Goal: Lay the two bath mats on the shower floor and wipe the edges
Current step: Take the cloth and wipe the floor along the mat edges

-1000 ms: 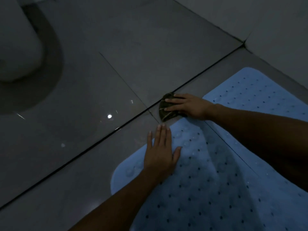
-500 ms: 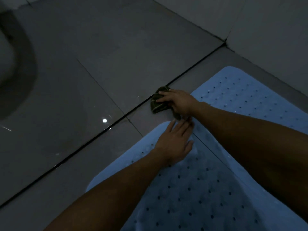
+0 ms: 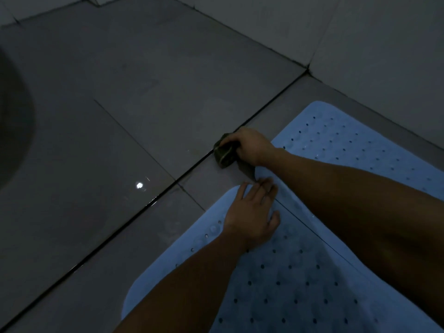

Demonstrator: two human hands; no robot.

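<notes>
Two pale blue perforated bath mats lie side by side on the grey tiled floor. The near mat [image 3: 276,284] reaches the bottom edge. The far mat [image 3: 355,143] runs toward the wall, and my right forearm crosses it. My right hand [image 3: 249,145] is closed on a dark green cloth [image 3: 224,153], pressing it on the tile just beyond the mats' corners, beside a dark groove in the floor. My left hand [image 3: 252,212] lies flat, fingers spread, on the near mat's far corner.
A dark groove [image 3: 134,215] runs diagonally across the floor [image 3: 144,92]. Light grey wall tiles [image 3: 336,32] rise at the upper right. A dark curved shadow fills the left edge. A bright light spot [image 3: 139,185] reflects off the glossy tile.
My left hand has slid along the near mat toward its far corner, close to my right hand. My right hand has curled tighter on the cloth. The view has shifted right.
</notes>
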